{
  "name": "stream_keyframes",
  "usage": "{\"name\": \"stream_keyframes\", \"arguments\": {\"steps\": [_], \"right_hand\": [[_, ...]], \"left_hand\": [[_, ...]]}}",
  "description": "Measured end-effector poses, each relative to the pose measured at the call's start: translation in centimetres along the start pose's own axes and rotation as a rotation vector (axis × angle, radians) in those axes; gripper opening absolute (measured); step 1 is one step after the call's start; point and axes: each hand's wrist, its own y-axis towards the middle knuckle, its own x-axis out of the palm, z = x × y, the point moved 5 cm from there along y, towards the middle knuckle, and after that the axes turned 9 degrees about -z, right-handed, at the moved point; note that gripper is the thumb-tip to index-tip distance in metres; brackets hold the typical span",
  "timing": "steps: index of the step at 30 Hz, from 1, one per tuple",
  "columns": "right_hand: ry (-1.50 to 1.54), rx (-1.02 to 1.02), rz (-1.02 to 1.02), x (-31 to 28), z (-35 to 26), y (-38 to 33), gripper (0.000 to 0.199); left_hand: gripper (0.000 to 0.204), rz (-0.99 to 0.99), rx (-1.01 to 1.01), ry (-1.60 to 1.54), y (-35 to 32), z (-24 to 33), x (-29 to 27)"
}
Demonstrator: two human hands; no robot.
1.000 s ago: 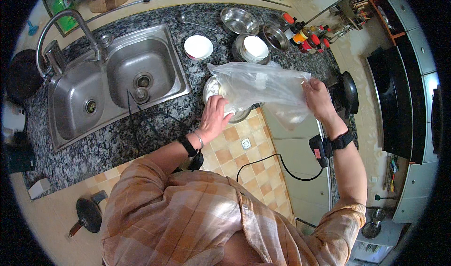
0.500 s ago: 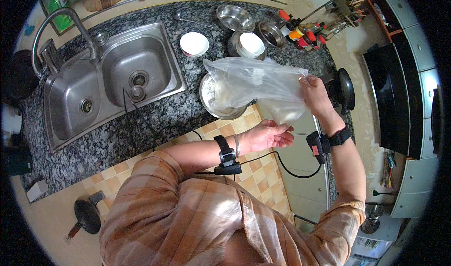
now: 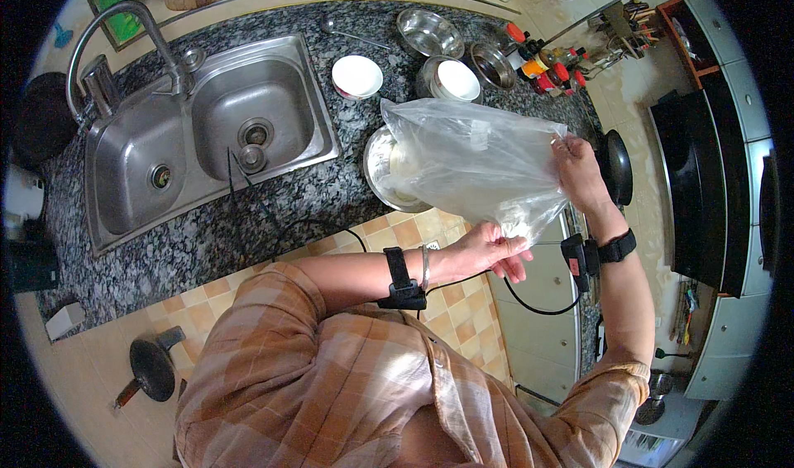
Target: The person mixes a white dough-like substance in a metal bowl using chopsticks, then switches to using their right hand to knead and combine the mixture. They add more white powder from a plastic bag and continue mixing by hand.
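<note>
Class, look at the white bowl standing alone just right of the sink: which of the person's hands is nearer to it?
Left. The left hand, at the plastic bag's lower end, lies below-right of the white bowl; the right hand, gripping the bag's far edge, is farther right.

A clear plastic bag [image 3: 475, 166] hangs over a metal bowl [image 3: 382, 169] on the speckled surface [image 3: 273, 212]. The right hand [image 3: 579, 170] pinches the bag's edge at three o'clock; the left hand [image 3: 488, 249] cups its bottom at six. The double sink [image 3: 198, 137] lies at nine o'clock.
</note>
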Motion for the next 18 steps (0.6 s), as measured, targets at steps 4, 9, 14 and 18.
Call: {"name": "stream_keyframes", "arguments": {"steps": [4, 9, 14, 18], "right_hand": [[-0.027, -0.039, 0.003, -0.3, -0.4, 0.0, 0.032], [-0.003, -0.074, -0.008, -0.1, -0.8, -0.2, 0.03], [-0.037, -0.123, -0.013, -0.1, -1.4, -0.4, 0.028], [-0.096, -0.137, 0.007, -0.2, -1.2, -0.6, 0.025]], "left_hand": [[0.039, -0.005, 0.033, 0.048, -0.1, 0.6, 0.2], [0.04, -0.019, 0.057, 0.095, 0.1, 0.7, 0.3], [0.04, -0.004, 0.048, 0.071, 0.2, 0.2, 0.1], [0.04, -0.055, -0.046, 0.025, -0.4, -1.2, -0.7]]}}
